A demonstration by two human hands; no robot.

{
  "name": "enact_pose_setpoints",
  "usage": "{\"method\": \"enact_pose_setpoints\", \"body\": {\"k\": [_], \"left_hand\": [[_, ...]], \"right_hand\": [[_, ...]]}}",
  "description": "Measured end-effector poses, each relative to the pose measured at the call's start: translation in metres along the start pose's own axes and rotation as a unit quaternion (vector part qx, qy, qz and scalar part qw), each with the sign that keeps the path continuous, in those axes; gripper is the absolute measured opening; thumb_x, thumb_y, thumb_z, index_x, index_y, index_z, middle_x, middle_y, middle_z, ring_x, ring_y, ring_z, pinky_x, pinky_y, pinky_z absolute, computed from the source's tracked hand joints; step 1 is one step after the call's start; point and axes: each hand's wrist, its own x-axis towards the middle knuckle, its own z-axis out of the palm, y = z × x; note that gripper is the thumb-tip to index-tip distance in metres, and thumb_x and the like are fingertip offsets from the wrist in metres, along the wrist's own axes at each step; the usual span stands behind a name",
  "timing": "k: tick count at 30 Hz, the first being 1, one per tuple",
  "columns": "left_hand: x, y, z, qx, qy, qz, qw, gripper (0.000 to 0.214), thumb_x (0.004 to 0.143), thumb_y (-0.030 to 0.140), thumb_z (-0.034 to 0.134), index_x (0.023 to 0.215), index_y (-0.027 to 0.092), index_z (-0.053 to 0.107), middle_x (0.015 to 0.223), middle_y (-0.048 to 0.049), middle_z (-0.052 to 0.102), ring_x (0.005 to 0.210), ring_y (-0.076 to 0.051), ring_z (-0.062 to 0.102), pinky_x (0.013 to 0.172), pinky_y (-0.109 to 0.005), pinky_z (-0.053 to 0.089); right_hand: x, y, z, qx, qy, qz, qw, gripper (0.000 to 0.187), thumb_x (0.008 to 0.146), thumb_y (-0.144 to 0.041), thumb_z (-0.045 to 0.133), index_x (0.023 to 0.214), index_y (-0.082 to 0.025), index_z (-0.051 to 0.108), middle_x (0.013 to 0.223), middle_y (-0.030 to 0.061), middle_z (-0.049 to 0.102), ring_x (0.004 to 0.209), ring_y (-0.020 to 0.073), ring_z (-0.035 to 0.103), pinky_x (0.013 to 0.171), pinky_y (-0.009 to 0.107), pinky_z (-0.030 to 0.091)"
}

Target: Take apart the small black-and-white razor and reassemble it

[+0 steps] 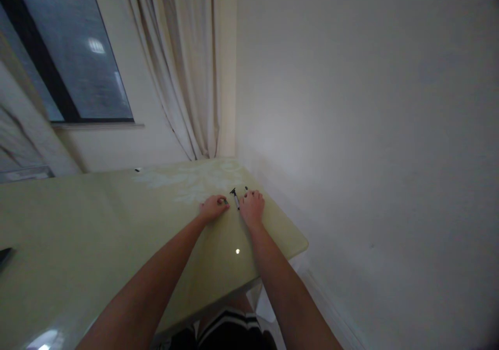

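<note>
Both my arms reach out over a pale yellow-green table (117,220). My left hand (213,207) rests on the tabletop with its fingers curled, and a small dark thing shows at its fingertips. My right hand (252,204) lies beside it, knuckles up and fingers bent down on the table. Between the two hands lies a small black-and-white pen-like object (235,197). A tiny dark piece (246,188) sits just beyond my right hand.
The table's right corner (302,245) is close to a white wall. A cream curtain (183,64) hangs behind the table and a dark window (66,49) is at the left. A dark object (4,256) lies at the table's left edge.
</note>
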Motion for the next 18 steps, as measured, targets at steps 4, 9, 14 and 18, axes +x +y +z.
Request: {"method": "enact_pose_setpoints", "body": {"k": [4,9,14,18], "left_hand": [[-0.001,-0.007,-0.006,0.005,0.002,0.025,1.000,0.037,0.081,0.040,0.071,0.113,0.022,0.076,0.112,-0.0125,0.076,0.102,-0.027,0.070,0.090,-0.039,0.049],[-0.013,-0.058,-0.052,0.042,0.044,-0.006,0.998,0.035,0.077,0.036,0.070,0.110,0.027,0.077,0.119,-0.0139,0.075,0.117,-0.036,0.064,0.092,-0.048,0.048],[-0.036,-0.130,-0.115,0.071,0.075,-0.085,0.991,0.040,0.074,0.046,0.069,0.106,0.024,0.077,0.113,-0.0181,0.076,0.107,-0.041,0.069,0.086,-0.054,0.051],[-0.051,-0.156,-0.134,0.066,0.068,-0.081,0.992,0.047,0.072,0.053,0.069,0.109,0.025,0.076,0.106,-0.0115,0.078,0.097,-0.033,0.073,0.081,-0.042,0.056]], "right_hand": [[-0.003,-0.005,0.001,-0.015,-0.040,-0.043,0.998,0.029,0.096,-0.042,0.061,0.102,-0.017,0.074,0.123,0.0217,0.063,0.119,0.0359,0.050,0.098,0.046,0.036],[-0.003,-0.007,0.002,-0.030,-0.063,-0.052,0.996,0.019,0.093,-0.029,0.063,0.096,-0.017,0.076,0.118,0.0207,0.066,0.118,0.0353,0.052,0.097,0.046,0.034],[-0.011,-0.051,0.013,-0.013,-0.068,-0.126,0.990,0.020,0.092,-0.030,0.062,0.097,-0.016,0.076,0.110,0.0169,0.069,0.114,0.0322,0.055,0.097,0.044,0.036],[-0.024,-0.108,0.037,0.005,-0.092,-0.134,0.987,0.024,0.092,-0.034,0.062,0.098,-0.015,0.075,0.109,0.0163,0.070,0.112,0.0304,0.057,0.094,0.042,0.039]]}}
